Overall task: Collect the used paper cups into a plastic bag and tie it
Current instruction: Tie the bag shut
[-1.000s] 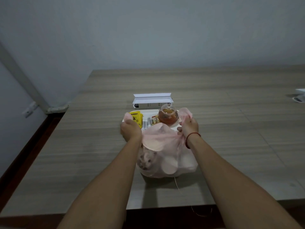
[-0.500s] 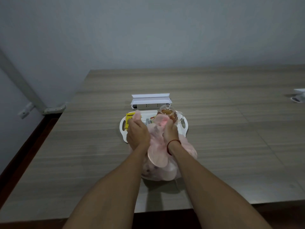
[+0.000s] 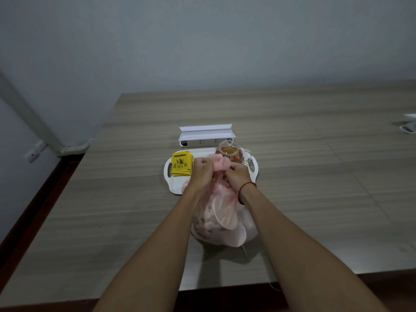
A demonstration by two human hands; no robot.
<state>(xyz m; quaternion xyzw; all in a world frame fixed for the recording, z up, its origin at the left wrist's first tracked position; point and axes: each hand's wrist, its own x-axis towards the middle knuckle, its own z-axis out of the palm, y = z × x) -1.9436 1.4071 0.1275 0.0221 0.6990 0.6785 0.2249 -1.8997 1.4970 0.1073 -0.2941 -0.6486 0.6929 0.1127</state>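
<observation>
While your left hand (image 3: 202, 171) and right hand (image 3: 238, 176) both clench the gathered neck of the pink plastic bag (image 3: 245, 230), the knot looks unfinished. If either grip slackens, the thin film could spring loose and the mouth gape. Your knuckles work just beside the glass teapot (image 3: 231, 153) of amber tea on the white tray (image 3: 177, 188) — a wide pull could knock it. The bag sits on the table (image 3: 315, 176) just in front of the tray, paper cups (image 3: 224, 216) showing through its film. Yellow tea packets (image 3: 182, 164) share the tray.
</observation>
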